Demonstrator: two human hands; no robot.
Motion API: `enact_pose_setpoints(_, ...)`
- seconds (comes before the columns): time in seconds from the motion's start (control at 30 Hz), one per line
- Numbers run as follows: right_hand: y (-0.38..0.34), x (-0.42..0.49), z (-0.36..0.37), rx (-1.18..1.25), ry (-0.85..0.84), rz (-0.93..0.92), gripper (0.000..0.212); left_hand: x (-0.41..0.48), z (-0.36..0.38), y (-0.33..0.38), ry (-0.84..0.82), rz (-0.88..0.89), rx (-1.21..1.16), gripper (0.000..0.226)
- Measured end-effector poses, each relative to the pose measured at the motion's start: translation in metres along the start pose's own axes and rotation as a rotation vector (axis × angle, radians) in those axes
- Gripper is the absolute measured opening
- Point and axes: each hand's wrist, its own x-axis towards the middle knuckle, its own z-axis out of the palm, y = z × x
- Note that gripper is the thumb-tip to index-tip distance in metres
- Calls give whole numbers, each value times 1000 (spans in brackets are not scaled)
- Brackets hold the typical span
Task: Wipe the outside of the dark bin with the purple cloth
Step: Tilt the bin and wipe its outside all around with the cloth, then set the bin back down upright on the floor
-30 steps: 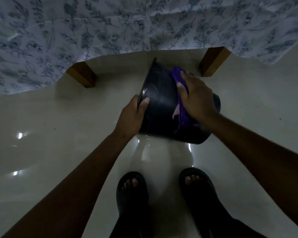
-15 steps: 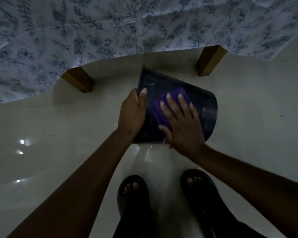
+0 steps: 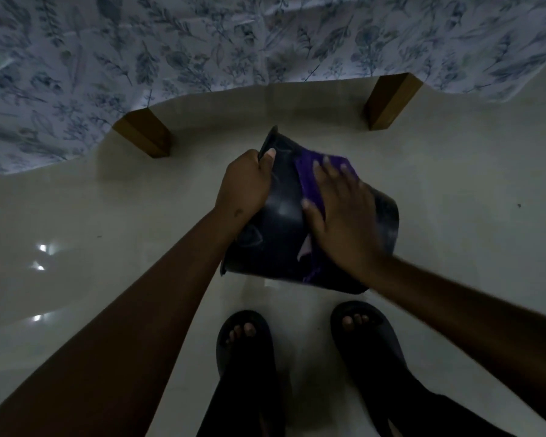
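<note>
Upper left and across the top of the frame: floral cloth [image 3: 76, 74] hanging over two wooden legs [image 3: 144, 135], pale glossy floor [image 3: 108, 231] below.

Centre left: left hand [image 3: 245, 184], closed on the rim of the dark bin [image 3: 275, 228] at the bin's upper left corner. Thumb [image 3: 269, 154] hooked over the rim edge, remaining fingers curled behind the wall and out of sight. Serves as the anchor grip; rim judged the stiffest part and the sensible place to hold.

Centre: dark bin, held off the floor and tipped on its side, mouth turned to the left, base toward the right of the frame, one broad side wall facing the camera. Judged light, since carried by one rim grip; thin plastic, likely to flex under pressure mid-wall; smooth and slightly shiny, so probably slippery if wet.

Centre right: purple cloth [image 3: 311, 171], soft and limp, draped over the upper wall of the bin, a tail [image 3: 309, 266] hanging down near the lower edge. Pinned flat beneath the right hand [image 3: 344, 222].

Right hand: palm down on the cloth, fingers [image 3: 328, 167] extended and slightly spread, tips pointing to the upper edge of the bin, thumb [image 3: 311, 209] splayed to the left onto bare plastic. Cloth showing beyond the fingertips and left of the palm.

Bottom centre: two feet in dark sandals [image 3: 243, 339], directly below the bin.
</note>
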Motion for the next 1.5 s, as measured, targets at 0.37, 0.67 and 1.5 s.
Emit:
enact_pose_setpoints(0.37, 9, 69, -5, 143, -44, 155, 67, 7, -2, 12, -42, -99, -13, 41)
enact_pose_setpoints(0.67, 33, 116, -4, 248, -302, 235, 55, -61, -11, -10, -115, -50, -262, 24)
enact_pose_setpoints(1.5, 12, 56, -21, 171, 16, 94, 50, -23, -3, 2, -35, -1, -193, 26)
